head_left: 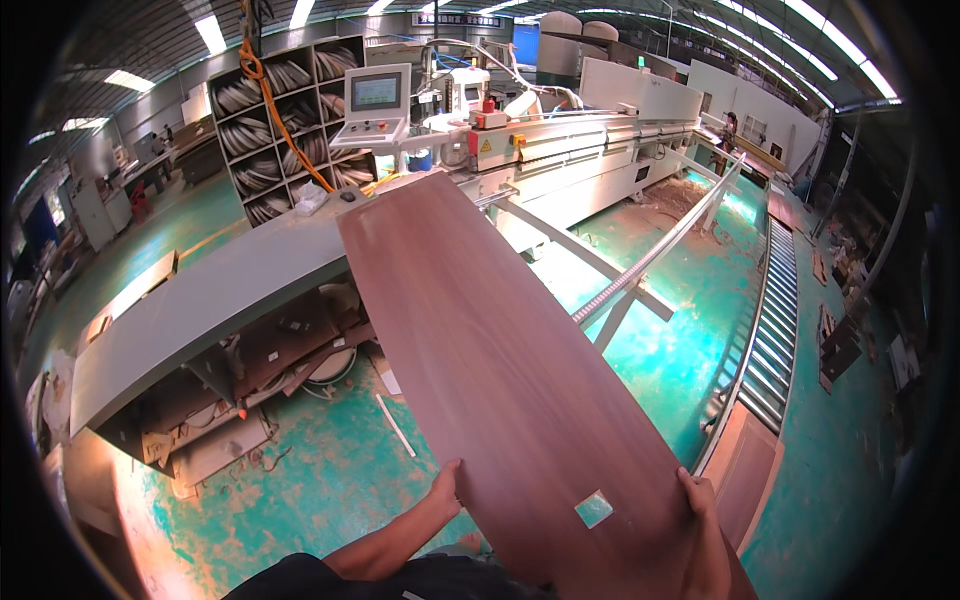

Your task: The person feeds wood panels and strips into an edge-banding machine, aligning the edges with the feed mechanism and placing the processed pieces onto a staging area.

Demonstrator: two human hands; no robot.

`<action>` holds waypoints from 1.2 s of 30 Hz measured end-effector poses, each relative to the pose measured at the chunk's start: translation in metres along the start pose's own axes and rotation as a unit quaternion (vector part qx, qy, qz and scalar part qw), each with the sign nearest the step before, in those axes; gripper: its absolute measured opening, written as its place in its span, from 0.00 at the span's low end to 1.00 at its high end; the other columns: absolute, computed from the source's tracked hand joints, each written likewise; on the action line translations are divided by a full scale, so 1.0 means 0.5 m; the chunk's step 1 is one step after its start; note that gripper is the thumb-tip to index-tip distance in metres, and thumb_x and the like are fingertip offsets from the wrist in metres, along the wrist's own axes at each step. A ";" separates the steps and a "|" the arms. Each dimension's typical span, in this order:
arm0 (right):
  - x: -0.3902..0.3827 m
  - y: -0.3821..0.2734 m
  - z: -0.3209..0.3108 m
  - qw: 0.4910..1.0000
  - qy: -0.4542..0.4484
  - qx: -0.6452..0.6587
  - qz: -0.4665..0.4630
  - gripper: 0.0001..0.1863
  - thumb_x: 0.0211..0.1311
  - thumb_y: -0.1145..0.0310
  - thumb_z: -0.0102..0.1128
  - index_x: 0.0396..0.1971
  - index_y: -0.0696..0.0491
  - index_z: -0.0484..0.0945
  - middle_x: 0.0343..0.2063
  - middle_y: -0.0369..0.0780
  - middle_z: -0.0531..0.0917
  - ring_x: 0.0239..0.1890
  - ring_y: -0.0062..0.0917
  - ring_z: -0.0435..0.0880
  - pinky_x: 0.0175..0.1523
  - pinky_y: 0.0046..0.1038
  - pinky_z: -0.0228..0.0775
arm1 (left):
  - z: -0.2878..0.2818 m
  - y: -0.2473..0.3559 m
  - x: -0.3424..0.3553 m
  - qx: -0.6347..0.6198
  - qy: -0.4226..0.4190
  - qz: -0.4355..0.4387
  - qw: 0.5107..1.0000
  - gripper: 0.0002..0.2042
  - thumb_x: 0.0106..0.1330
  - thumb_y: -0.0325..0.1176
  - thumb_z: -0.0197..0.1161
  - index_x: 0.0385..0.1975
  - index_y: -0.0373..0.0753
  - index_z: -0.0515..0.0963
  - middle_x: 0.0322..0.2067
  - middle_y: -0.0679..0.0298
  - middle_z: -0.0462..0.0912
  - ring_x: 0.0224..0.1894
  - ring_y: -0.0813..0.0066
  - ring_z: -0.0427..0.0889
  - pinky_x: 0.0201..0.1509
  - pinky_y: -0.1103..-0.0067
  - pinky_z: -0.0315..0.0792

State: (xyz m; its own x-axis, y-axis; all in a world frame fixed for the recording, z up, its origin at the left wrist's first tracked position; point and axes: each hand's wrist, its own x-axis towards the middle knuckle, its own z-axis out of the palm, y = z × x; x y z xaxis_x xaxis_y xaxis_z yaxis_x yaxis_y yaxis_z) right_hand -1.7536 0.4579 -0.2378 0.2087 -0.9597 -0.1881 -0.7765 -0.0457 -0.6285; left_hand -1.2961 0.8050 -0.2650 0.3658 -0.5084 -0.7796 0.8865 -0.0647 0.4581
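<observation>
left hand [447, 487]: grips panel's left edge
right hand [700, 500]: grips right edge
brown panel [500, 370]: far end on grey counter [200, 300]
step: feeding panel, likely
next: level, steady push

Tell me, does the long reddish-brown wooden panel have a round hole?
No, the long reddish-brown wooden panel has a small square cutout near the right hand.

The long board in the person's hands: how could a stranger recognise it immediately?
Find the grey machine table on the left. The reddish-brown board reaches from it down to the left hand and right hand. Only it has a small square hole near the hands.
</observation>
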 end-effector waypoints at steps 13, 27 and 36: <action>0.600 -0.190 0.085 0.995 -0.051 -0.074 -0.038 0.43 0.60 0.29 0.64 0.15 0.62 0.79 0.11 0.41 0.72 0.19 0.24 0.72 0.29 0.37 0.65 | 0.273 0.228 0.241 0.016 0.038 0.036 0.999 0.35 0.75 0.61 0.51 0.71 0.39 0.69 0.66 0.58 0.77 0.64 0.60 0.78 0.68 0.62 0.70; 0.717 -0.271 0.116 0.991 -0.119 -0.052 0.004 0.42 0.63 0.31 0.64 0.19 0.65 0.79 0.16 0.38 0.73 0.25 0.21 0.72 0.35 0.33 0.69 | 0.218 0.313 0.421 0.069 0.018 -0.011 0.997 0.44 0.70 0.75 0.50 0.75 0.44 0.65 0.68 0.55 0.75 0.67 0.56 0.77 0.67 0.56 0.72; 0.666 -0.309 0.103 0.990 -0.098 -0.073 0.066 0.45 0.62 0.28 0.62 0.28 0.67 0.85 0.21 0.41 0.80 0.30 0.23 0.78 0.42 0.31 0.74 | 0.180 0.384 0.504 0.110 0.066 0.048 0.991 0.45 0.63 0.71 0.66 0.66 0.36 0.68 0.59 0.50 0.79 0.60 0.55 0.81 0.55 0.57 0.79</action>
State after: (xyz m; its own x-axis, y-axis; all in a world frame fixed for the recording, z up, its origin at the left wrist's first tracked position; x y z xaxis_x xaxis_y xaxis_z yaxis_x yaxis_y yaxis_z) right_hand -1.5335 0.1597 -0.2425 0.2004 -0.8884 -0.4131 -0.8791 0.0230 -0.4761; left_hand -1.0595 0.5871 -0.3351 0.4913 -0.4057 -0.7707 0.7687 -0.2140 0.6027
